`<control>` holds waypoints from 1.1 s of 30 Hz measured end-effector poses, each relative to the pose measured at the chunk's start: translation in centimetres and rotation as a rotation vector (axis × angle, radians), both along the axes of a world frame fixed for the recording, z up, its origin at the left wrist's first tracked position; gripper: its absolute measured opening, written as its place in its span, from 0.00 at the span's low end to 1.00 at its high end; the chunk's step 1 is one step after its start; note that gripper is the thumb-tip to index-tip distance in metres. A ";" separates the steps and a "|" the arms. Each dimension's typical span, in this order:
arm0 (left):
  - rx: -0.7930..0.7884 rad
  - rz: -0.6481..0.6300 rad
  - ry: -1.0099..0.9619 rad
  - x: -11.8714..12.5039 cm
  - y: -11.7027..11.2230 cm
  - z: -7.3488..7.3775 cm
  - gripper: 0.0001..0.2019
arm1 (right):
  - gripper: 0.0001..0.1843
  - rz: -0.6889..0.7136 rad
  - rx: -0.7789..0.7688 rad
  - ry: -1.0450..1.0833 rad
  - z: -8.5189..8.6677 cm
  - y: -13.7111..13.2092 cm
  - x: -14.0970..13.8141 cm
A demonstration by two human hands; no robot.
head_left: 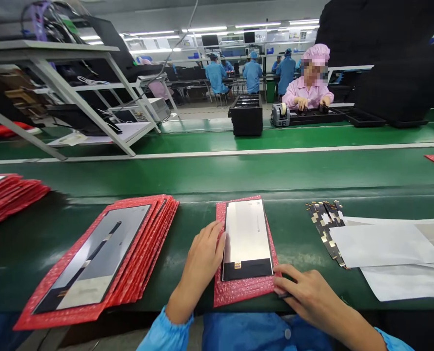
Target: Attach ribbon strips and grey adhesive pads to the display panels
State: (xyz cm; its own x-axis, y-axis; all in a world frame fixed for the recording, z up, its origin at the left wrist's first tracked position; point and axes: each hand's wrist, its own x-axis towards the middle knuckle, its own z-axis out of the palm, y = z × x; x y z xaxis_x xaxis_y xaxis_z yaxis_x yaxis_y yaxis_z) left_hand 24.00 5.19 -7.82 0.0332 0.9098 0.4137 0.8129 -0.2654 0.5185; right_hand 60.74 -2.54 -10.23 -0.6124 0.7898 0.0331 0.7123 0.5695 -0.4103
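Observation:
A display panel (246, 234), pale with a black band along its near end, lies on a red bubble-wrap bag (235, 291) in front of me. My left hand (205, 256) rests along the panel's left edge, fingers stretched out. At the near right corner of panel and bag is my right hand (301, 292), its fingers bent together. A small dark bit shows between those fingers, too hidden to name. To the left, another display panel (103, 253) with a dark flex strip tops a stack of red bubble-wrap bags (156, 243).
More red bags (12, 200) are piled at far left. On the right are several flex cables (326, 229) beside white sheets (388, 243). Across the green bench (187, 170) stand a black bin (246, 117) and a tape dispenser (280, 115); a person in pink works there.

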 end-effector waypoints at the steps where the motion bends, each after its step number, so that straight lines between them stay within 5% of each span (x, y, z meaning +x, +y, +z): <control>1: 0.022 -0.001 0.022 0.3 1.9 0.9 0.26 | 0.27 0.022 0.011 0.019 -0.2 0.0 0.3; 6: 0.091 -0.062 0.039 3.3 7.9 3.4 0.34 | 0.37 0.104 0.038 0.101 -2.2 0.3 1.0; 13: 0.017 -0.098 0.103 3.6 8.4 0.7 0.29 | 0.58 0.058 0.166 0.080 -6.2 -0.3 1.2; 17: -0.034 -0.153 0.143 1.1 7.9 -0.7 0.31 | 0.55 0.083 0.178 0.043 -5.8 -0.5 1.0; 22: -0.053 -0.145 0.137 -0.6 7.1 -0.5 0.26 | 0.54 0.112 0.170 0.022 -4.9 -0.3 0.8; 26: -0.103 -0.178 0.165 0.7 8.1 0.5 0.25 | 0.61 0.087 0.126 0.083 -5.1 -0.4 1.0; 33: -0.103 -0.239 0.226 4.8 10.2 1.1 0.27 | 0.59 0.099 0.167 0.076 -5.6 -0.9 1.0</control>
State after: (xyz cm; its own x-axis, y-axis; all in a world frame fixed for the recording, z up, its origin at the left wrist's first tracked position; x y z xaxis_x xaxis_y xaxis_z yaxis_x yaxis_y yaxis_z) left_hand 28.77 15.43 -6.70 0.3306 0.9018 0.2781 0.8315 -0.4178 0.3661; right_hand 61.74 -3.47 -15.83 -0.6777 0.7054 0.2077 0.6198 0.6999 -0.3548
